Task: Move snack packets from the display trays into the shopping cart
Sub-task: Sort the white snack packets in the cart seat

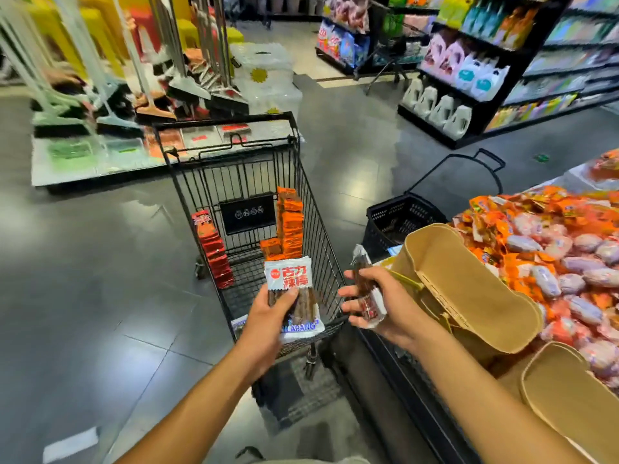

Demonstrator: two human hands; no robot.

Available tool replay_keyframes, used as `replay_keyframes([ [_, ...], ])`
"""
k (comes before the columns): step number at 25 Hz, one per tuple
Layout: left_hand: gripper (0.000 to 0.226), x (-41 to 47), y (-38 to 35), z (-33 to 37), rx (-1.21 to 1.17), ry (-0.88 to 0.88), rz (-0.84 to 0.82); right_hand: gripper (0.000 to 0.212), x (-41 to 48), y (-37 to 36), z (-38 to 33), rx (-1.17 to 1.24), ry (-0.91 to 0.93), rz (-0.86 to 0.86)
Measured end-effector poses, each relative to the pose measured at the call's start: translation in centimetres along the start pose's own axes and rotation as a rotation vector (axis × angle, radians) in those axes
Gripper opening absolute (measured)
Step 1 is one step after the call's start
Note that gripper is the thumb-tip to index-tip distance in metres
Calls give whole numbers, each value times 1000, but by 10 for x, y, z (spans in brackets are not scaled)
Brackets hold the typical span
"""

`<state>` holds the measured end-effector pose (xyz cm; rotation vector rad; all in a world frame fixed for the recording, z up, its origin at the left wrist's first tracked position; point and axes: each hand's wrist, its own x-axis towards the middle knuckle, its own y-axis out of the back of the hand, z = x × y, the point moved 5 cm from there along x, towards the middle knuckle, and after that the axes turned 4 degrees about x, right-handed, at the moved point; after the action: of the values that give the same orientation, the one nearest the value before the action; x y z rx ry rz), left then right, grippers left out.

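**White packets in both hands, cart dead ahead**

Left hand [271,316] grips a white snack packet [293,289] by its lower half, label facing up. It is over the near end of the shopping cart [227,120] at 12 o'clock, likely lined up for a straight set-down.

Right hand [378,303] is curled round a second packet [366,286], seen edge-on, just off the cart's right rim at 2 o'clock. That puts it between the cart and the tan cardboard display tray [469,272] at 3 o'clock, so it reads as mid-transfer. Hands are apart, one packet each.

In the cart, orange packets [289,222] stand on edge against the right wall at 1 o'clock and red packets [212,249] line the left wall at 11. They look sorted by type and packed upright to save room, so the whites probably get their own row at the near end.

The tray is tipped toward the person, which eases reach. A loose snack heap [552,249] lies on the counter behind it. A black basket [398,219] sits on the floor at 2 o'clock, not in play.
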<state>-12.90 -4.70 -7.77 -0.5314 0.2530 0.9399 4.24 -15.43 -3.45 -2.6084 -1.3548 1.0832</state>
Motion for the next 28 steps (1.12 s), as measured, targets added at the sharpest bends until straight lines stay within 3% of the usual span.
replay_keyframes([
  [4,25,18,57,7,14,4,122,44,55,-37,22,65,-97,-62],
  [8,28,40,106,7,11,28,247,31,116,-60,41,-139,-169,20],
  [15,28,88,158,-9,-35,111,441,8,244,-56,90,-952,-126,-43],
  [22,30,135,179,-35,-121,170,553,29,350,-10,189,-1166,-303,-21],
  [28,28,154,192,-52,-122,250,593,35,365,-6,234,-1251,-327,27],
])
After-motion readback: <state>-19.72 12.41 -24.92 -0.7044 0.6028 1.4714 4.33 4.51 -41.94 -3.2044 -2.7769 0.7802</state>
